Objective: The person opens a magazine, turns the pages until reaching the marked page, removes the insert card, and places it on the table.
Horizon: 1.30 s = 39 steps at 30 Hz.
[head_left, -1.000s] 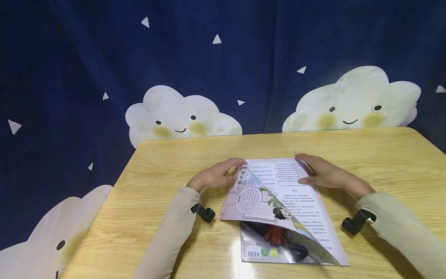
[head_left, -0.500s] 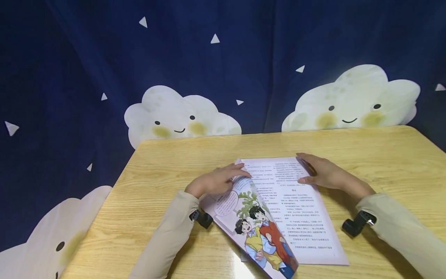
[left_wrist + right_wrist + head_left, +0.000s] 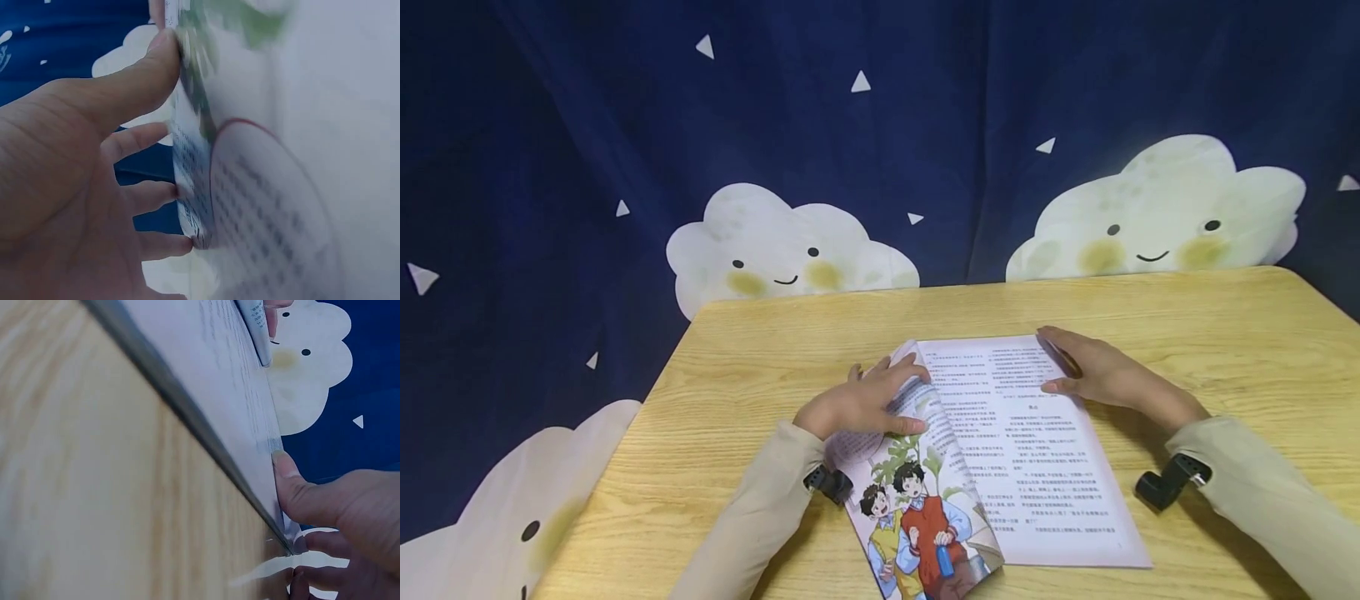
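Note:
A magazine [image 3: 1052, 467] lies open on the wooden table, with printed text on its right page. Its left side is an illustrated leaf [image 3: 940, 525] showing two cartoon figures, folded over and slanting toward the front left. My left hand [image 3: 861, 404] rests on this leaf with fingers spread; in the left wrist view, its thumb [image 3: 164, 47] and straight fingertips touch the curved paper. At the far right edge my right hand [image 3: 1101, 371] pinches the magazine: the right wrist view has the thumb [image 3: 287, 469] on top of the page and the fingers below the edge.
The wooden table [image 3: 760, 350] extends around the magazine on all sides. Behind it hangs a dark blue curtain [image 3: 955, 125] with white clouds and small triangles. A small black camera [image 3: 1161, 487] sits on the right wrist, another [image 3: 829, 482] on the left.
The illustrated leaf has swung over to the left and front, uncovering the text page and hiding the glossy back cover. My left hand has moved onto the leaf; my right hand stays put.

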### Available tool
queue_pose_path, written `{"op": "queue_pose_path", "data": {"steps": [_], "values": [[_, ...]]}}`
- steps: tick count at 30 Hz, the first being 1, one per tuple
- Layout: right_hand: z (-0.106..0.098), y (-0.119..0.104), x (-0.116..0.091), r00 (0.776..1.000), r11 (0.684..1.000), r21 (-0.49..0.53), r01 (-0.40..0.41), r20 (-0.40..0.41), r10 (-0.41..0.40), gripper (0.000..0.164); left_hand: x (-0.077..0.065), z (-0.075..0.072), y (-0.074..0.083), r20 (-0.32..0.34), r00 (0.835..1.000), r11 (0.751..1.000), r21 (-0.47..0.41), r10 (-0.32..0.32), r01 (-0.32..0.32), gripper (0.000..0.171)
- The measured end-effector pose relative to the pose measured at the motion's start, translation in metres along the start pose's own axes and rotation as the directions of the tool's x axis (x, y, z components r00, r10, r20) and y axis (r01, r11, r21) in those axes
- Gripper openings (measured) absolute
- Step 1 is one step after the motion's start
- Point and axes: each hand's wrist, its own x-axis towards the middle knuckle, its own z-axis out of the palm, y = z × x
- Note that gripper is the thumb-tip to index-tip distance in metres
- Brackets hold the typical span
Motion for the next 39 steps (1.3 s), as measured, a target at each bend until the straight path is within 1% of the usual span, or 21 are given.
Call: {"op": "queue_pose_path", "data": {"steps": [3,6,8,10,11,13,16,19,22,25,29,32,35,37,39], "values": [[-0.001,0.0,-0.001,1.0,1.0,-0.012,-0.008,0.003,0.008,0.088,-0.002,0.0,0.001,0.043,0.999,0.998,0.061,-0.007,0.004,0.067],[-0.002,0.0,-0.001,1.0,1.0,-0.024,-0.016,0.004,0.016,0.088,-0.002,-0.002,-0.001,0.089,0.996,0.994,0.11,0.01,-0.019,0.061],[-0.002,0.0,-0.001,1.0,0.999,-0.032,-0.018,0.002,0.018,0.088,-0.002,-0.004,-0.003,0.102,0.995,0.994,0.104,0.023,-0.034,0.055],[-0.002,0.001,-0.001,1.0,0.999,-0.03,-0.02,0.003,0.02,0.088,-0.002,-0.006,-0.004,0.108,0.994,0.997,0.076,0.026,-0.034,0.051],[-0.002,0.001,-0.001,1.0,0.999,-0.029,-0.019,0.003,0.019,0.088,-0.002,-0.007,-0.004,0.112,0.994,0.998,0.059,0.018,-0.025,0.049],[-0.001,0.001,-0.001,1.0,0.999,-0.029,-0.019,0.003,0.019,0.087,-0.002,-0.007,-0.004,0.115,0.993,0.999,0.049,-0.021,0.016,0.043],[-0.002,0.0,-0.001,1.0,0.998,-0.057,-0.023,-0.005,0.022,0.087,-0.001,-0.006,-0.005,0.112,0.99,0.994,0.068,-0.09,0.083,0.037],[-0.003,-0.004,-0.001,0.999,0.992,-0.126,-0.019,-0.029,0.016,0.086,0.0,-0.003,-0.007,0.089,0.987,0.986,0.108,-0.133,0.123,0.04],[-0.004,-0.007,0.001,0.999,0.979,-0.201,-0.018,-0.049,0.008,0.088,0.004,-0.001,-0.008,0.053,0.989,0.983,0.134,-0.136,0.128,0.047],[-0.005,-0.009,0.002,0.999,0.971,-0.24,-0.019,-0.051,0.007,0.09,0.011,0.0,-0.004,0.01,0.992,0.984,0.13,-0.125,0.123,0.052],[-0.006,-0.007,0.004,0.998,0.97,-0.242,-0.007,-0.054,-0.006,0.092,0.028,0.0,0.006,-0.026,0.994,0.986,0.127,-0.102,0.104,0.068],[-0.006,-0.006,0.006,0.998,0.972,-0.237,0.003,-0.066,-0.019,0.091,0.042,0.001,0.01,-0.033,0.995,0.984,0.148,-0.095,0.099,0.079],[-0.006,-0.007,0.008,0.998,0.974,-0.228,-0.009,-0.058,-0.005,0.091,0.052,0.003,0.009,-0.053,0.994,0.984,0.147,-0.095,0.102,0.081],[-0.005,-0.008,0.009,0.999,0.975,-0.222,-0.025,-0.044,0.016,0.092,0.055,0.004,0.006,-0.067,0.993,0.986,0.13,-0.099,0.107,0.081],[-0.003,-0.01,0.009,0.999,0.976,-0.215,-0.044,-0.041,0.036,0.093,0.056,0.005,0.004,-0.086,0.991,0.99,0.093,-0.102,0.11,0.082]]}}
